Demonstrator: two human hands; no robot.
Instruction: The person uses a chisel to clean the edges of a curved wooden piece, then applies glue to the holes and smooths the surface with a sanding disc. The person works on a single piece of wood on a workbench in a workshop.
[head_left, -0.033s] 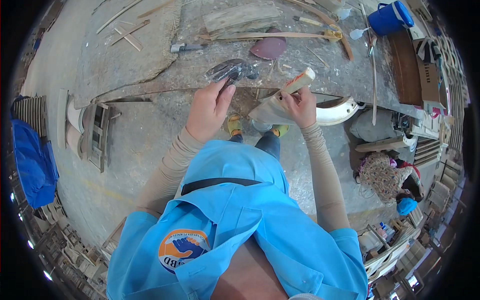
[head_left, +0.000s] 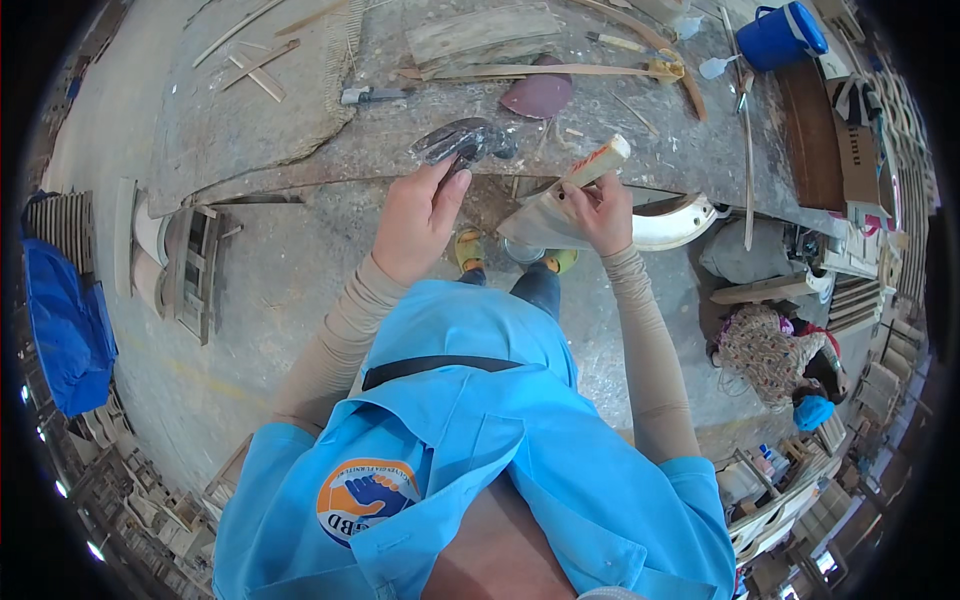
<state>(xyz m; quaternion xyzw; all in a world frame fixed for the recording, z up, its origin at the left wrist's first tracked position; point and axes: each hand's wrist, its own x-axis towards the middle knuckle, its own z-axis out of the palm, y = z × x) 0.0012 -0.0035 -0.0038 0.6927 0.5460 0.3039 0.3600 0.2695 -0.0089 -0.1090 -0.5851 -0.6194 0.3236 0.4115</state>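
Note:
My left hand [head_left: 418, 220] is closed at the bench's front edge. Its thumb and fingers pinch a dark, shiny, crumpled-looking item [head_left: 465, 140], perhaps wrapped in plastic; its exact kind is unclear. To the right, my right hand [head_left: 604, 215] is closed around a pale oblong block with red markings [head_left: 600, 160], tilted up to the right. Just beneath that hand is a white curved furniture part [head_left: 675, 228] with holes near its end. Whether my fingers also touch this part cannot be made out.
Across the workbench [head_left: 400, 155] lie a maroon disc [head_left: 538, 95], a small dark-handled tool [head_left: 372, 95] and thin wooden strips [head_left: 560, 71]. A blue jug [head_left: 780, 37] stands far right. Someone in patterned clothing [head_left: 765, 355] is low at the right; wooden frames [head_left: 195, 270] stand left.

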